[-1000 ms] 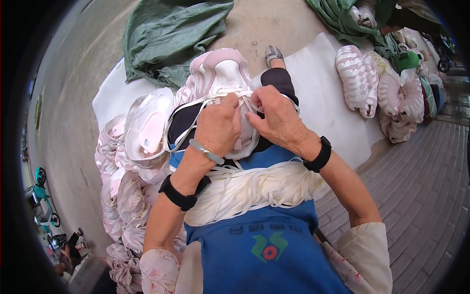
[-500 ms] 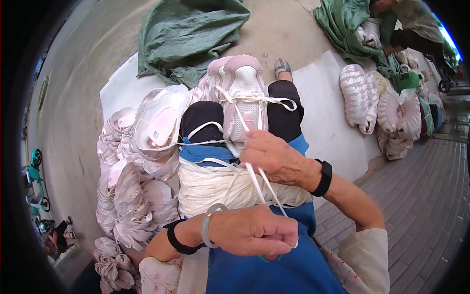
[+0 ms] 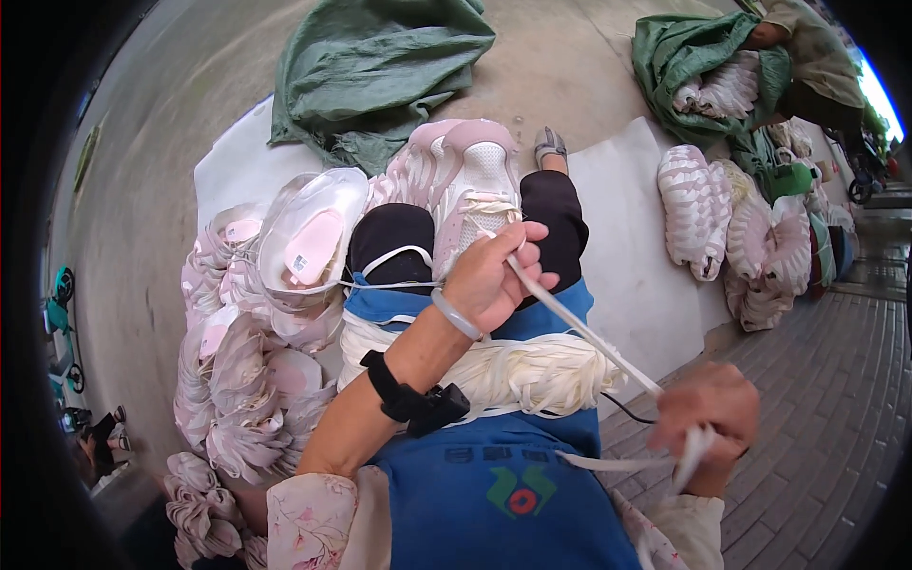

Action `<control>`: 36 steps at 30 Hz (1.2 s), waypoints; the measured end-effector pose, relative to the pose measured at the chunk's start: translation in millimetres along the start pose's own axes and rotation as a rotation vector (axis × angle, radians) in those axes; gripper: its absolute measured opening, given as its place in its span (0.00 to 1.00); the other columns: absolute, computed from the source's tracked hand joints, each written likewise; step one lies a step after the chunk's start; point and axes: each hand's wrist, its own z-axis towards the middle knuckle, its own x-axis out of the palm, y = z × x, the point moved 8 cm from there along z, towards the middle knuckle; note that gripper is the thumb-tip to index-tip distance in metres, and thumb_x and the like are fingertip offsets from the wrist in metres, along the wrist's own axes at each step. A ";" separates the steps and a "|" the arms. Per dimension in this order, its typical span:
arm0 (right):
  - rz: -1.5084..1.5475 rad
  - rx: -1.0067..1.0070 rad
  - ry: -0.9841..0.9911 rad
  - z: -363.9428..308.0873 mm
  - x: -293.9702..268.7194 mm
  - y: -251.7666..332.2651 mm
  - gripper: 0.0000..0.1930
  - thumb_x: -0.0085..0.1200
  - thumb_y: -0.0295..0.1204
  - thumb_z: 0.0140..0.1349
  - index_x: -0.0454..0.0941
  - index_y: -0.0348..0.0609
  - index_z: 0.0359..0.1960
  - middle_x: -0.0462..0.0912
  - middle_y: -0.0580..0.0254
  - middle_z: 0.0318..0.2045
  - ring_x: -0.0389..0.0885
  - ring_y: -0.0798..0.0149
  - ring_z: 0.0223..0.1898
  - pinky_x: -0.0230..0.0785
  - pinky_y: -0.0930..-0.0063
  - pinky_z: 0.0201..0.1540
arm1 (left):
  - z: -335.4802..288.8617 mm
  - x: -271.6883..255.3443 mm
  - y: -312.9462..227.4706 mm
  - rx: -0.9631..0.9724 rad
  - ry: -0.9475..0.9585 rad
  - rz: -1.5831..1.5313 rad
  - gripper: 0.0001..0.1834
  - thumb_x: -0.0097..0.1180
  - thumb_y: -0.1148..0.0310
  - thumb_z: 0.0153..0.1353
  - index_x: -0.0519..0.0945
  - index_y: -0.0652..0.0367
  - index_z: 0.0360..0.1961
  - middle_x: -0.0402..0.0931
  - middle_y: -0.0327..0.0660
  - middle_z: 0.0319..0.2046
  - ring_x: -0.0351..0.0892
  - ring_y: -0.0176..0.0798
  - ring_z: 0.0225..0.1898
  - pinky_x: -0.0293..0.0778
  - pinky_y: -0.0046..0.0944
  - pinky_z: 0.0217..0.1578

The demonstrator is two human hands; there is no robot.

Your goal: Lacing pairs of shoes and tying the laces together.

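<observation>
Pulling the white lace [image 3: 579,328] tight with my closed right hand [image 3: 708,423], I fear it slips from my left hand [image 3: 489,275], which pinches it at the pink shoe [image 3: 470,185].

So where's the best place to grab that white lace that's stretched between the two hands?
Probably the bare middle of the white lace, pinched across its flat faces from above. It runs taut and clear of the lap between the left hand and the right hand, so nothing crowds it there.
</observation>
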 end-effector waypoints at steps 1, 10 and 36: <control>-0.186 0.191 0.194 9.2 -0.9 -23.8 0.11 0.55 0.30 0.59 0.79 0.33 0.37 0.76 0.59 0.20 0.73 0.64 0.17 0.66 0.73 0.21 | -2.7 -6.6 -0.9 -0.014 -0.002 -0.001 0.19 0.42 0.57 0.71 0.73 0.65 0.44 0.73 0.35 0.24 0.75 0.31 0.25 0.77 0.35 0.35; 0.063 0.570 -0.109 39.7 35.9 -179.4 0.15 0.55 0.34 0.61 0.74 0.34 0.43 0.76 0.61 0.23 0.73 0.70 0.25 0.67 0.76 0.31 | -91.8 2.1 -1.2 -0.093 0.104 1.329 0.18 0.39 0.59 0.72 0.74 0.62 0.34 0.66 0.39 0.15 0.72 0.39 0.19 0.67 0.40 0.22; 0.220 0.689 -0.076 52.0 56.3 -217.7 0.13 0.46 0.34 0.67 0.80 0.39 0.35 0.69 0.74 0.17 0.64 0.79 0.21 0.57 0.83 0.24 | -17.0 14.2 -105.1 0.877 -0.255 1.909 0.04 0.50 0.74 0.63 0.73 0.63 0.37 0.73 0.45 0.28 0.75 0.44 0.27 0.71 0.40 0.29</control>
